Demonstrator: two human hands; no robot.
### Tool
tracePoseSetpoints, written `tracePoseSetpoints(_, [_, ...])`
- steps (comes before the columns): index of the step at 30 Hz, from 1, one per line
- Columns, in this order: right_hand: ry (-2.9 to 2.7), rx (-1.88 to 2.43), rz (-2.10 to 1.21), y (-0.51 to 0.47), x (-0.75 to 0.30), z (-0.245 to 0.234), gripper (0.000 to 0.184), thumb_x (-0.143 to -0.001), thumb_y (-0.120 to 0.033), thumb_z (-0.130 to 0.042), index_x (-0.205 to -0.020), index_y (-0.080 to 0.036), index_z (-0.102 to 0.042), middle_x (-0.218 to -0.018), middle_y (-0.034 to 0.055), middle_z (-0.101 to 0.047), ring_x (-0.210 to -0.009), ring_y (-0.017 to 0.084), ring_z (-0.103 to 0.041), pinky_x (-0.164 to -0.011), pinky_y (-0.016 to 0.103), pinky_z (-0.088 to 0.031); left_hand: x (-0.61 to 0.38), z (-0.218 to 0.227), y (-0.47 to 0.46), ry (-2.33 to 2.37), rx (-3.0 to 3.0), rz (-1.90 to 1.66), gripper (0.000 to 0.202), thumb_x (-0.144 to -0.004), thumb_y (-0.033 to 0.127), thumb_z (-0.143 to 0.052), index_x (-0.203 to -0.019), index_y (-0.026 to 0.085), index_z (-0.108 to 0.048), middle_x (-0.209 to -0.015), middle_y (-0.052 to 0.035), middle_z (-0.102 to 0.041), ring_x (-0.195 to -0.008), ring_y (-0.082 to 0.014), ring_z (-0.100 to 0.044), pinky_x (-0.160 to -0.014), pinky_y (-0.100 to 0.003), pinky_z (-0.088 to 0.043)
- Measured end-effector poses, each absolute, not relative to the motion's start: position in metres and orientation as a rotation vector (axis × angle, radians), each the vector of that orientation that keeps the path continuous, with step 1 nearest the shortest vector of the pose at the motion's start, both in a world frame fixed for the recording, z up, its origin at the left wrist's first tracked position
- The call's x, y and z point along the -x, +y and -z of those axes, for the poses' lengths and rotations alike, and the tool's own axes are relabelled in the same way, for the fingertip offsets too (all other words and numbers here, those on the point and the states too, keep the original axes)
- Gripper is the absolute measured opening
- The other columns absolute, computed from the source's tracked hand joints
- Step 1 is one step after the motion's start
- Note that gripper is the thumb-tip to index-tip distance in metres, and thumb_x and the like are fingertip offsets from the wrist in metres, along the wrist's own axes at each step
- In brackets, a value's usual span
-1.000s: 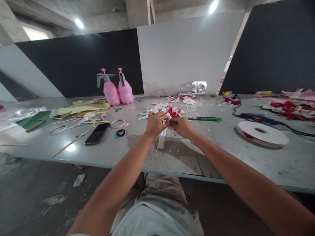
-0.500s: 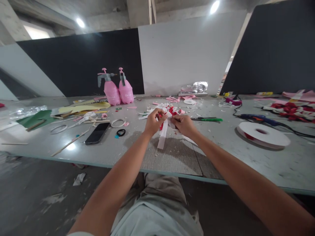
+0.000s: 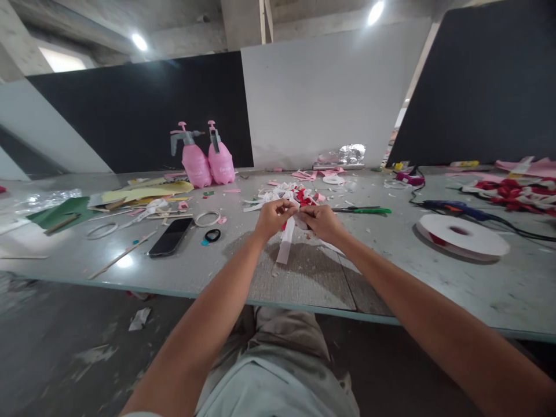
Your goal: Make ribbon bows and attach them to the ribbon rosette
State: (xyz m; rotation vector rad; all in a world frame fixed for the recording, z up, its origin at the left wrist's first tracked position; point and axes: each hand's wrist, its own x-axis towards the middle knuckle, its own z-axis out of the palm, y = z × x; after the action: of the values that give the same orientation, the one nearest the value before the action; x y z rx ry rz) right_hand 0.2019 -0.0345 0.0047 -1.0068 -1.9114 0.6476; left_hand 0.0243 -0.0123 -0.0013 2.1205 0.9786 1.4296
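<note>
My left hand (image 3: 275, 218) and my right hand (image 3: 321, 222) meet above the middle of the table, thumbs and fingers pinched close together. Between them they grip a white ribbon (image 3: 285, 244), whose loose end hangs down toward the table. A bit of red shows beside the ribbon, partly covered by my fingers. Just behind my hands lies a pile of white and red ribbon pieces (image 3: 286, 191). To the right of my right hand rest green-handled scissors (image 3: 371, 211). The exact fold of the ribbon at my fingertips is too small to make out.
A large white ribbon spool (image 3: 463, 237) and a blue glue gun (image 3: 456, 209) with its cord lie at right, near red and white ribbon pieces (image 3: 512, 194). On the left are a phone (image 3: 171, 236), rings (image 3: 207, 218), a stick (image 3: 124, 255) and pink spray bottles (image 3: 197, 165).
My fingers have drawn slightly closer together on the white ribbon. The view has shifted a little; the things on the table lie as before.
</note>
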Motion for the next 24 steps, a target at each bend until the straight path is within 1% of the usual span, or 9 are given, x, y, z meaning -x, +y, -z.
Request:
tracePoseSetpoints(2, [-1.911,1.029,-0.658,-0.0349,-0.2014,-0.0047,0.031,-0.083,-0.040,-0.050,-0.064,-0.017,-0.055,-0.053,-0.0035,-0.040,-0.051,0.009,-0.033,-0.050,0.023,-0.026,-0.0233,0.0009,-0.0131,0.996,-2.215,-1.426,0.021,-0.085,0.037,-0.062,-0.085,0.019,-0.072,-0.082,-0.0011,-0.070,-0.068,-0.0107,-0.057,-0.068,-0.025,-0.045])
tracePoseSetpoints(4, [-1.905,1.047,-0.656,-0.0349,-0.2011,-0.0046,0.030,-0.082,-0.041,-0.050,-0.067,-0.016,-0.058,-0.053,-0.0033,-0.042,-0.050,0.009,-0.034,-0.050,0.023,-0.025,-0.0227,0.0007,-0.0135,1.013,-2.283,-1.437,0.016,-0.086,0.030,-0.059,-0.087,0.019,-0.071,-0.088,-0.0015,-0.069,-0.070,-0.0107,-0.057,-0.069,-0.025,-0.045])
tracePoseSetpoints(7, [-1.890,1.068,-0.659,-0.0343,-0.2014,-0.0047,0.030,-0.081,-0.041,-0.051,-0.072,-0.015,-0.062,-0.054,-0.0032,-0.043,-0.050,0.009,-0.034,-0.049,0.024,-0.025,-0.0223,0.0005,-0.0142,1.049,-2.280,-1.519,0.017,-0.089,0.026,-0.052,-0.088,0.019,-0.068,-0.091,-0.0028,-0.067,-0.076,-0.0123,-0.058,-0.071,-0.026,-0.045])
tracePoseSetpoints(9, [-1.906,1.075,-0.658,-0.0339,-0.2017,-0.0051,0.030,-0.081,-0.040,-0.050,-0.072,-0.014,-0.063,-0.053,-0.0031,-0.044,-0.049,0.009,-0.034,-0.049,0.024,-0.026,-0.0221,-0.0005,-0.0151,1.045,-2.240,-1.577,0.025,-0.094,0.029,-0.045,-0.086,0.019,-0.065,-0.089,-0.0038,-0.065,-0.080,-0.0138,-0.058,-0.073,-0.027,-0.046])
tracePoseSetpoints(11, [-1.918,1.076,-0.647,-0.0337,-0.2015,-0.0056,0.030,-0.081,-0.039,-0.050,-0.074,-0.014,-0.065,-0.053,-0.0030,-0.045,-0.049,0.009,-0.035,-0.049,0.024,-0.026,-0.0220,-0.0023,-0.0164,1.010,-2.254,-1.584,0.032,-0.097,0.036,-0.040,-0.088,0.019,-0.066,-0.089,-0.0047,-0.065,-0.084,-0.0149,-0.059,-0.077,-0.028,-0.046])
tracePoseSetpoints(13, [-1.914,1.070,-0.637,-0.0334,-0.2012,-0.0057,0.030,-0.080,-0.038,-0.050,-0.076,-0.013,-0.066,-0.054,-0.0026,-0.046,-0.049,0.009,-0.035,-0.049,0.024,-0.026,-0.0221,-0.0045,-0.0176,0.993,-2.332,-1.549,0.033,-0.095,0.045,-0.046,-0.094,0.020,-0.068,-0.095,-0.0055,-0.064,-0.089,-0.0163,-0.059,-0.081,-0.030,-0.046])
tracePoseSetpoints(15, [-1.913,1.048,-0.626,-0.0329,-0.2013,-0.0053,0.031,-0.079,-0.038,-0.051,-0.078,-0.012,-0.068,-0.054,-0.0024,-0.046,-0.050,0.009,-0.035,-0.049,0.024,-0.026,-0.0223,-0.0061,-0.0182,1.023,-2.436,-1.500,0.033,-0.089,0.050,-0.056,-0.099,0.023,-0.070,-0.102,-0.0059,-0.063,-0.096,-0.0183,-0.058,-0.087,-0.032,-0.045])
tracePoseSetpoints(18, [-1.966,1.015,-0.578,-0.0320,-0.2031,-0.0040,0.029,-0.079,-0.035,-0.052,-0.078,-0.012,-0.069,-0.055,-0.0018,-0.048,-0.052,0.009,-0.037,-0.049,0.023,-0.027,-0.0223,-0.0064,-0.0170,1.067,-2.534,-1.441,0.031,-0.084,0.053,-0.062,-0.094,0.026,-0.074,-0.106,-0.0053,-0.062,-0.105,-0.0204,-0.056,-0.096,-0.036,-0.041])
tracePoseSetpoints(24, [-2.017,1.006,-0.560,-0.0305,-0.2060,-0.0028,0.030,-0.081,-0.034,-0.052,-0.085,-0.011,-0.072,-0.056,-0.0013,-0.049,-0.051,0.009,-0.040,-0.048,0.023,-0.029,-0.0221,-0.0033,-0.0122,1.078,-2.510,-1.410,0.033,-0.085,0.054,-0.059,-0.089,0.026,-0.076,-0.100,-0.0042,-0.064,-0.101,-0.0201,-0.057,-0.094,-0.037,-0.041])
